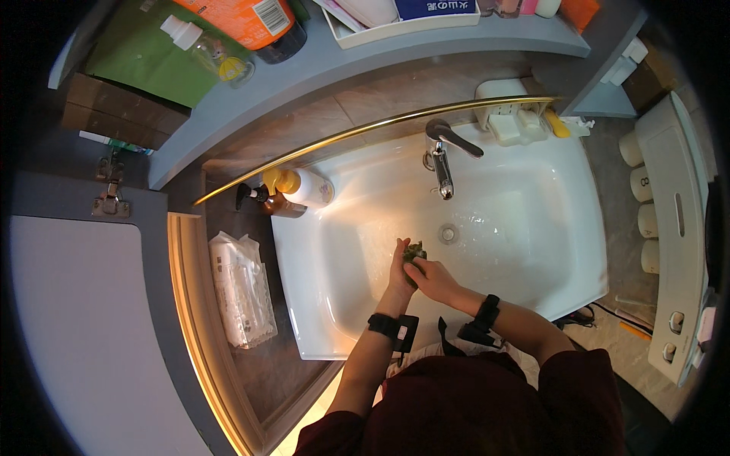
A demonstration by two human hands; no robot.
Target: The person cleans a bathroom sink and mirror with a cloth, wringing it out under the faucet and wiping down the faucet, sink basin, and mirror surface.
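Note:
Over the near middle of the white sink (350, 304), my two hands meet around a small dark green thing (414, 252) with an uneven, leafy-looking top; its kind cannot be made out. My left hand (398, 272) supports it from the left side, fingers pointing away from me. From the right, my right hand (435, 280) closes over it with the thumb on top, hiding its lower part. Beyond the hands, the chrome faucet (445, 163) stands at the back rim, and the drain (448, 233) lies just right of the fingertips.
A white pump bottle (310, 188) and a brown bottle (284, 205) stand at the back left rim. Left of the sink lies a plastic-wrapped pack (242, 289). A gold rail (365, 127) crosses behind the faucet, near a white soap holder (517, 125). A grey shelf (426, 47) overhangs the back.

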